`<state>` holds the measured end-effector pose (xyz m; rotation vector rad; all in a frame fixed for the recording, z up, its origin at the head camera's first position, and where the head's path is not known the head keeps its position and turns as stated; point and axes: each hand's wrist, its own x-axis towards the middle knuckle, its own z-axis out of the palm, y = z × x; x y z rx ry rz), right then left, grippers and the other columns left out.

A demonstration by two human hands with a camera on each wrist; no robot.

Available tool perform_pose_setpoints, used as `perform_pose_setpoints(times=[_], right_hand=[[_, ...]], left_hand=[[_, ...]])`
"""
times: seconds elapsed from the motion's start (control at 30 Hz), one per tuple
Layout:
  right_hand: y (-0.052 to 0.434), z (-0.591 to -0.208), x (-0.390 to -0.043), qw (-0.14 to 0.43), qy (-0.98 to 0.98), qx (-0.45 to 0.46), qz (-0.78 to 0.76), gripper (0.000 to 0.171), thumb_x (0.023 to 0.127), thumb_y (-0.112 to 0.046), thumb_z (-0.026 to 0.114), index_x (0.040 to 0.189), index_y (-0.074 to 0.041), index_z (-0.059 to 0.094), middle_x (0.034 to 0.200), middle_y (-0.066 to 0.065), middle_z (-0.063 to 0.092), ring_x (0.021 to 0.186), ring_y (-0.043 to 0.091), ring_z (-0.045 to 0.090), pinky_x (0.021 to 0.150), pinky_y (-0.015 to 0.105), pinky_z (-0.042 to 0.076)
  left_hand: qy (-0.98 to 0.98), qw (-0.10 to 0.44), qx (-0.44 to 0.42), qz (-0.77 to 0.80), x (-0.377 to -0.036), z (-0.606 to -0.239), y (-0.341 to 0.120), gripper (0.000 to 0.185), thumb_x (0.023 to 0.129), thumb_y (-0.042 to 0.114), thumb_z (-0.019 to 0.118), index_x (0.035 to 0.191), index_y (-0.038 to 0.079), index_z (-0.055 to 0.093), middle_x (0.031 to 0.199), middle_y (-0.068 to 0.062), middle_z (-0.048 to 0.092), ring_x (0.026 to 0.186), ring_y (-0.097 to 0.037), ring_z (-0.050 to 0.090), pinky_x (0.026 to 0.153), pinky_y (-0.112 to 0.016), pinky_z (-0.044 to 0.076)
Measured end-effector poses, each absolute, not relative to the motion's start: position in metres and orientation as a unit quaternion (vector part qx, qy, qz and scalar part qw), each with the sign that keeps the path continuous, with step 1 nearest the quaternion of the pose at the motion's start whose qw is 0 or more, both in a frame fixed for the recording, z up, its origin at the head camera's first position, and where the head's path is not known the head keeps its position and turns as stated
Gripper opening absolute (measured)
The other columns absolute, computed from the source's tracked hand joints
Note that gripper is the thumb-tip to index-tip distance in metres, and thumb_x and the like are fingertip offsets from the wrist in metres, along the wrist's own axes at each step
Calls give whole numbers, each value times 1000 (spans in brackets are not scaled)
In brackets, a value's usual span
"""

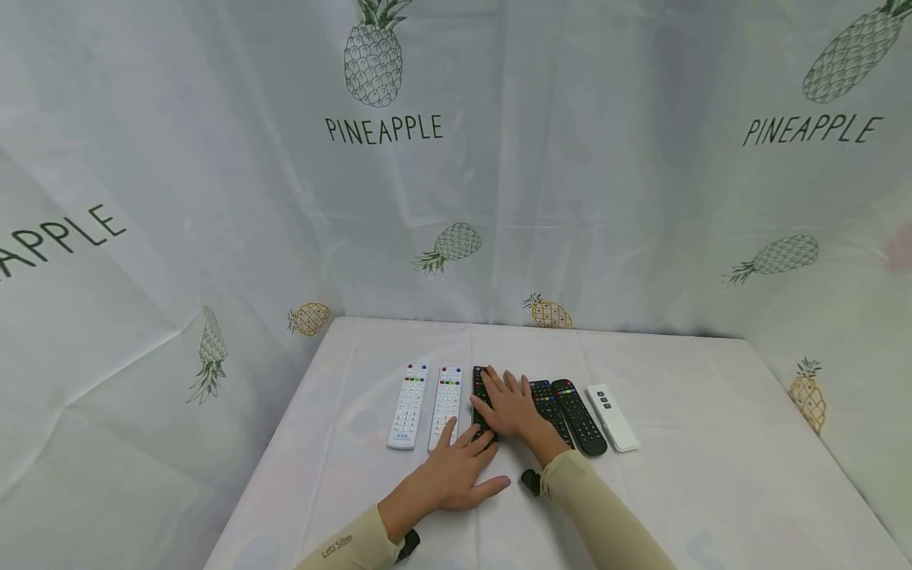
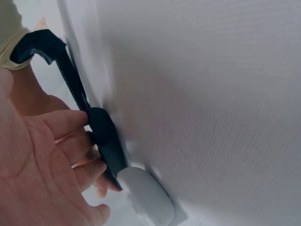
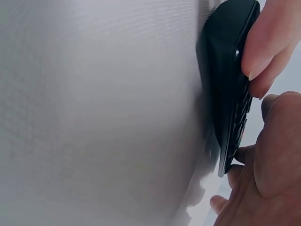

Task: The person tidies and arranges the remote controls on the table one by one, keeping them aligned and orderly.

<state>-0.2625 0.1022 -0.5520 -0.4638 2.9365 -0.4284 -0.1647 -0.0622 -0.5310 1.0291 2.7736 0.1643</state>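
Presently | left fingers (image 1: pixel 466 437) straight, on leftmost black remote (image 1: pixel 479 385), near end | right fingers (image 1: pixel 510 383) overlie it | apparently both released

At the left side, the left hand (image 2: pixel 47 160) touches a black remote (image 2: pixel 107 139). A white remote (image 2: pixel 148 197) shows at the bottom middle. White cloth (image 2: pixel 225 103) fills the right.

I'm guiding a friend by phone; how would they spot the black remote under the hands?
On the white-covered table lies a row of remotes. From the left end, the black remote comes right after two white remotes. Unlike the other black remotes, it has fingers of the left hand and right hand on it.
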Motion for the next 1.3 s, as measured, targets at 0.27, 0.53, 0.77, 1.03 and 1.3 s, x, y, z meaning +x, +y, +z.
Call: perform_pose_setpoints(times=[0.27,0.53,0.77,1.03,1.3], right_hand=[[102,-551,-262,64,978,-147,-133,69,103,-59,28,157,-15,28,165,5,22,151,40,19,118,65,7],[100,-553,-262,67,980,-143,-121,70,103,-59,26,158,-16,26,166,4,19,151,39,18,119,65,6],[100,-552,-262,67,979,-147,-125,69,104,-58,28,157,-15,27,166,6,20,151,40,18,119,65,7],[98,-552,-261,71,979,-147,-124,69,104,-58,26,157,-15,27,166,6,20,151,40,19,119,65,8],[96,-549,-261,68,979,-144,-126,70,104,-59,25,157,-14,27,166,7,19,151,40,19,119,64,8]], left_hand=[[931,100,345,63,-163,-529,-62,82,96,74,11,154,22,38,163,4,28,152,-24,23,120,-62,10],[930,98,349,67,-163,-528,-65,80,98,71,12,154,20,38,162,3,29,152,-26,23,119,-63,11],[930,98,349,66,-162,-528,-64,79,98,71,12,154,20,37,162,2,30,152,-26,23,119,-63,13],[930,95,351,60,-162,-530,-66,79,99,70,9,153,21,39,162,2,31,152,-26,24,119,-62,13],[930,105,348,65,-163,-529,-66,79,98,70,8,154,22,36,163,1,27,152,-26,22,119,-62,11]])
